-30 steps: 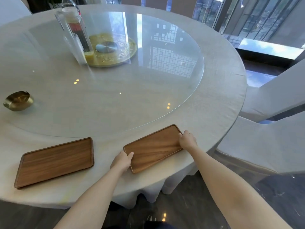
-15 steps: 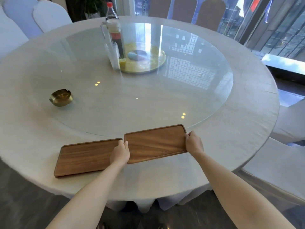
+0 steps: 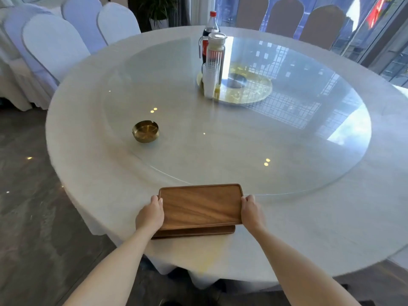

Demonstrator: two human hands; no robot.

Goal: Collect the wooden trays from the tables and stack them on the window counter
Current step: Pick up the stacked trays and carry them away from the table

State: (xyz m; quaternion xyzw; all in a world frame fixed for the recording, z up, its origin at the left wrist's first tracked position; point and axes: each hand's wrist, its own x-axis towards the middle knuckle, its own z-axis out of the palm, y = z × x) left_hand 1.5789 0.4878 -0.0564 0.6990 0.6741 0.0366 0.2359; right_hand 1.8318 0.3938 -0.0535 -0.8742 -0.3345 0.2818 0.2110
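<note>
Both hands were on it: the left hand clamped the left short end and the right hand clamped the right short end of the upper rectangular brown wooden tray, fingers curled over the raised rim. That tray sat between the hands, over a second brown wooden tray whose near edge peeked out just below the wrists and slightly to the left, so the pair looked not quite squared up. Both lay on the white-clothed round bench, close to its near edge.

Beyond the fingertips the clear round glass turntable began, touching or nearly touching the upper tray's far rim. A round brass ashtray sat well ahead of the left hand; a lidded clear glass jug and a red-capped dark cola bottle stood far forward.

My call: this was the stacking step. To do it well, nudge the top tray left and back until the edges match, then hook the fingers under the lower tray and lift both level, so the top one could not slide off.
</note>
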